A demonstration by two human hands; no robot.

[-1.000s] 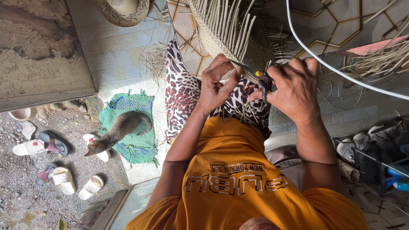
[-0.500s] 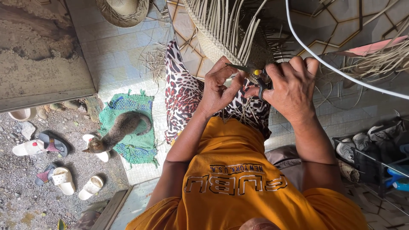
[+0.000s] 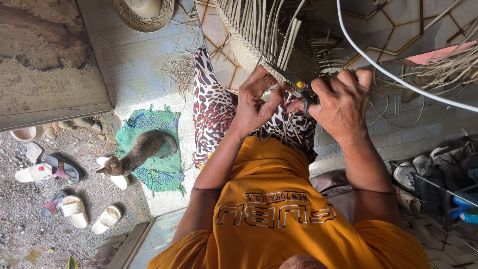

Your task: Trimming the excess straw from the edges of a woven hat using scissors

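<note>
Pale tiled floor (image 3: pixel 134 55) runs under strong daylight, with darker hexagon-patterned tiles (image 3: pixel 398 25) at the top right. A green mat (image 3: pixel 164 174) lies at the tile edge with a cat (image 3: pixel 137 154) on it, beside gravel ground (image 3: pixel 25 219) strewn with sandals (image 3: pixel 74 209) and a rough concrete slab (image 3: pixel 45 60) above. A shoe rack (image 3: pixel 438 184) stands at right, a white cable (image 3: pixel 398 79) crossing overhead.

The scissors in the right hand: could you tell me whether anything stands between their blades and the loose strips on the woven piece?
Nothing visible does. The scissors, held in the right hand, already reach in among the loose strips of the woven piece, and the left hand grips the edge beside the blades, not across them.
</note>
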